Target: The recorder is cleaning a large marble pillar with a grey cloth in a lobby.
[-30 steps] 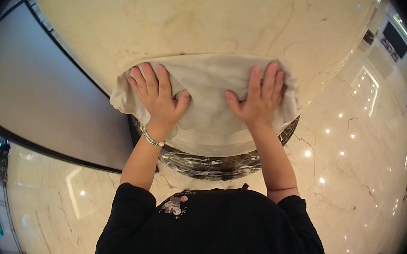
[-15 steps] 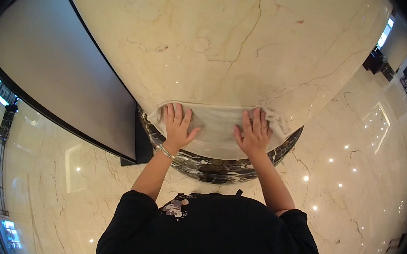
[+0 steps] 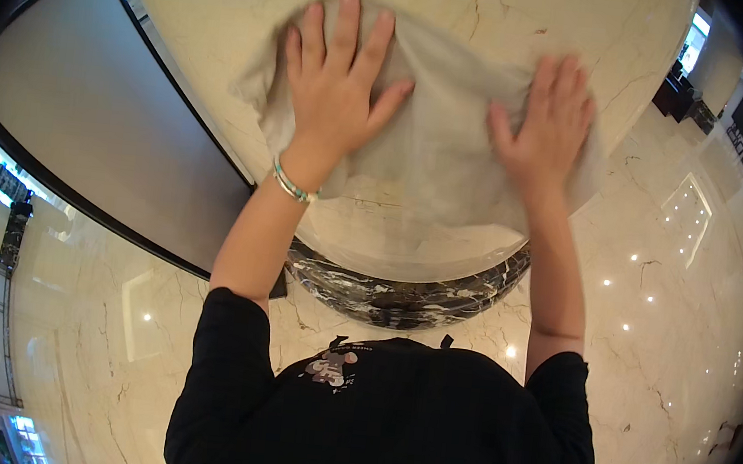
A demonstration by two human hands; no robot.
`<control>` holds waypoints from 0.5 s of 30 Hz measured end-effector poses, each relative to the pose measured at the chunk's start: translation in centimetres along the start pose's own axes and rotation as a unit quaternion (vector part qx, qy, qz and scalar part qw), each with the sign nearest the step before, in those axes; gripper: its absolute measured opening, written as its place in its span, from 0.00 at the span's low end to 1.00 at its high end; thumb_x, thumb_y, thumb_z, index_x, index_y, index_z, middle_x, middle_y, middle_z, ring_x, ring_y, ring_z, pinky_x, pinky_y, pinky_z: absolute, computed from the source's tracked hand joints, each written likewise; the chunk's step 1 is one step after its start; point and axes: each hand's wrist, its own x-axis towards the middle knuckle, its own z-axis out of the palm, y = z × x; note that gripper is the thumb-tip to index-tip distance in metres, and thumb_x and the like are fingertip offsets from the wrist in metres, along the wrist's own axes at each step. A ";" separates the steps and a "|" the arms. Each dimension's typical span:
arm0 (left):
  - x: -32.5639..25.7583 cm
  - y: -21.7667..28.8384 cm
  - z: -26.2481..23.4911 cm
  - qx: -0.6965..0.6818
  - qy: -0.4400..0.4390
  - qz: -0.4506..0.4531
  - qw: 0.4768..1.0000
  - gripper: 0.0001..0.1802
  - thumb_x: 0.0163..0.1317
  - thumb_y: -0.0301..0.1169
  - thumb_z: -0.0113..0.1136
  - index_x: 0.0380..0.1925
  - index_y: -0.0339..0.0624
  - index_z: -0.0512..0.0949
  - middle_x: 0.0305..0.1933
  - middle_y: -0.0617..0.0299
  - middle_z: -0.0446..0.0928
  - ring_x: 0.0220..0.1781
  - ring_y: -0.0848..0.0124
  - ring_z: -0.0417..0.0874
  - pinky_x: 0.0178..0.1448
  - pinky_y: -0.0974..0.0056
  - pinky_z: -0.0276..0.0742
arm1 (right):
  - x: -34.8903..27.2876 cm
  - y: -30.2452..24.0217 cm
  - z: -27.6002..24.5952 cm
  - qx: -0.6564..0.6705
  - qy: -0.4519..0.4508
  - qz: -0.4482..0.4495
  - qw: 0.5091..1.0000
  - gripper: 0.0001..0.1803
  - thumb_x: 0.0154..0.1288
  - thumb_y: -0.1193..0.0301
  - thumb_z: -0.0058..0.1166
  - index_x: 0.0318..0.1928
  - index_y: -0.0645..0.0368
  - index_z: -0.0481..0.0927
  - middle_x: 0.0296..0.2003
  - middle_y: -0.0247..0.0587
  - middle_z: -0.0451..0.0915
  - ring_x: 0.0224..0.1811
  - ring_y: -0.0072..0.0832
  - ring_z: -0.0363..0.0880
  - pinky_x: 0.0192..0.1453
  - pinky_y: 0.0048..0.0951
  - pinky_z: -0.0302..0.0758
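A pale grey cloth (image 3: 439, 131) is spread against a round cream marble column (image 3: 535, 15). Flat on the cloth's left part lies my left hand (image 3: 333, 94), its fingers spread and a bracelet (image 3: 291, 180) at the wrist. On the right part, my right hand (image 3: 545, 128) presses with stretched fingers, somewhat blurred by motion. Loose folds of the cloth hang beside and below both palms. The column's dark veined marble base (image 3: 401, 297) shows beneath the cloth, nearer my body.
Close to the column on the left stands a large grey panel with a black frame (image 3: 114, 118). Polished cream marble floor (image 3: 635, 374) surrounds the column and reflects ceiling lights. Dark furniture (image 3: 675, 96) is far off at the upper right.
Both hands have slid up the column from just above its base, carrying the cloth with them. They are farther apart, and the lower part of the column is uncovered.
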 end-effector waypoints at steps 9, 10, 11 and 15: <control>-0.1 -0.3 0.9 0.014 0.064 -0.009 0.998 0.34 0.50 0.56 0.50 0.57 0.55 0.66 0.65 0.52 0.56 0.65 0.45 0.52 0.59 0.39 0.50 | 0.8 0.5 0.9 0.003 0.186 0.006 0.983 0.32 0.51 0.57 0.54 0.57 0.52 0.65 0.60 0.52 0.56 0.63 0.50 0.53 0.62 0.52 0.50; -1.3 0.1 1.3 0.010 0.053 -0.011 0.998 0.34 0.52 0.57 0.48 0.57 0.54 0.66 0.65 0.52 0.56 0.65 0.45 0.51 0.59 0.39 0.49 | -1.2 0.8 1.6 -0.005 0.243 -0.011 0.970 0.26 0.51 0.58 0.53 0.53 0.50 0.71 0.58 0.50 0.61 0.61 0.49 0.57 0.61 0.53 0.52; -2.6 0.3 1.4 0.008 0.052 -0.010 0.999 0.34 0.52 0.57 0.48 0.57 0.54 0.66 0.65 0.52 0.56 0.65 0.45 0.51 0.59 0.39 0.49 | -3.2 0.8 2.2 -0.010 0.237 -0.067 0.969 0.22 0.51 0.61 0.53 0.50 0.48 0.73 0.56 0.47 0.63 0.59 0.45 0.59 0.61 0.52 0.53; -7.1 0.7 1.7 0.012 -0.004 -0.011 1.000 0.33 0.54 0.58 0.44 0.57 0.54 0.65 0.64 0.51 0.57 0.65 0.44 0.52 0.59 0.38 0.48 | -7.8 -1.2 1.6 -0.011 0.151 -0.166 0.974 0.20 0.48 0.70 0.52 0.46 0.49 0.73 0.49 0.41 0.69 0.50 0.36 0.67 0.56 0.44 0.61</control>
